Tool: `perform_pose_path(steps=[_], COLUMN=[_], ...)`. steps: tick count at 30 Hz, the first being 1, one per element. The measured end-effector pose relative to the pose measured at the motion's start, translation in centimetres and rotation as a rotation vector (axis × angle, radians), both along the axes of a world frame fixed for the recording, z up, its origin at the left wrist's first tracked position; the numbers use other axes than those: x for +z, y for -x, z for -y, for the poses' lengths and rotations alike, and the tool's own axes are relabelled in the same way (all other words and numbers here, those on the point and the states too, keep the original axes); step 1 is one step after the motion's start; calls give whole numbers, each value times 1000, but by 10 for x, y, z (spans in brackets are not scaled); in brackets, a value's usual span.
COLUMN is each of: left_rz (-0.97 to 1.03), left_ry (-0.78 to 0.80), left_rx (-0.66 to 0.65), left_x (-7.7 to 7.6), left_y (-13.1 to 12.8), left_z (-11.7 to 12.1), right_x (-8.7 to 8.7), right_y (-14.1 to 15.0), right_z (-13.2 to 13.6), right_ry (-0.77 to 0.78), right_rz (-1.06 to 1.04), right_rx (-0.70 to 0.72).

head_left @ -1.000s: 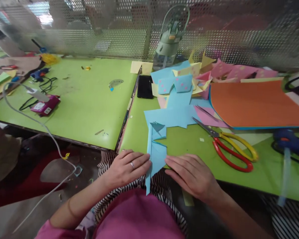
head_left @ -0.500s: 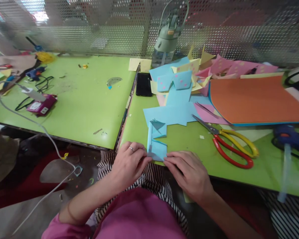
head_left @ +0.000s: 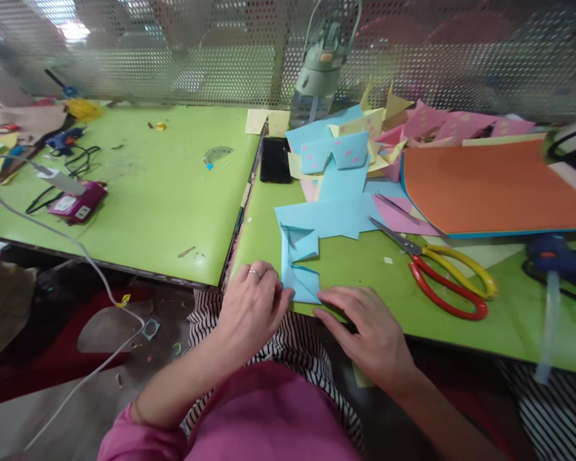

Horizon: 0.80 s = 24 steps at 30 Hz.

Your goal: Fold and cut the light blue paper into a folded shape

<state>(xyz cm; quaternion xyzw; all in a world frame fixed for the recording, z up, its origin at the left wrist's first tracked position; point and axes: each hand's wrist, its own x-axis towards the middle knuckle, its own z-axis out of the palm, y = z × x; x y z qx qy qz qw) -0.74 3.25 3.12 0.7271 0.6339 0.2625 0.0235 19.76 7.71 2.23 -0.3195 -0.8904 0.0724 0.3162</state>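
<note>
A folded piece of light blue paper (head_left: 303, 287), with a notch cut in its right side and a fold along its left, lies at the table's front edge. My left hand (head_left: 254, 298), a ring on one finger, has its fingers curled and pinches the paper's lower left corner. At the lower right corner is my right hand (head_left: 365, 323), its thumb and forefinger spread apart, the forefinger tip at the paper's edge. Scissors (head_left: 415, 250) with one red and one yellow handle lie half-spread to the right.
Behind the paper are more blue sheets (head_left: 336, 214), a black phone (head_left: 275, 160) and a water bottle (head_left: 317, 83). Orange sheets (head_left: 499, 192) and a glue gun (head_left: 552, 256) lie to the right. A purple power box (head_left: 79, 202) with a white cable stands left, beyond a table seam.
My right thumb and forefinger have parted from their pinch on the paper's lower right corner. A crease now runs diagonally across the lower part. My left hand stays at the lower left.
</note>
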Motion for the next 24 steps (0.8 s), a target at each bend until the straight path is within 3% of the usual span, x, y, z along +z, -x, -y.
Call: perform_pose_path(steps=[4,9,14,24], left_rz=[1,-40,-159,-138], left_ry=[-24,-161,-215,-343], left_rx=[34,-155,-196,-173], left_x=[-2,-15,-26,-22], left_y=[0,4,8,9], left_z=[-2,2,7,5], right_x=[-2,-3,-3,-1], right_y=[-1,-2,-2,-1], right_z=[-1,-2,-2,-3], right_ry=[-54,-59,-65,-62], right_rz=[54,65,85,78], right_rx=[10,15,19,39])
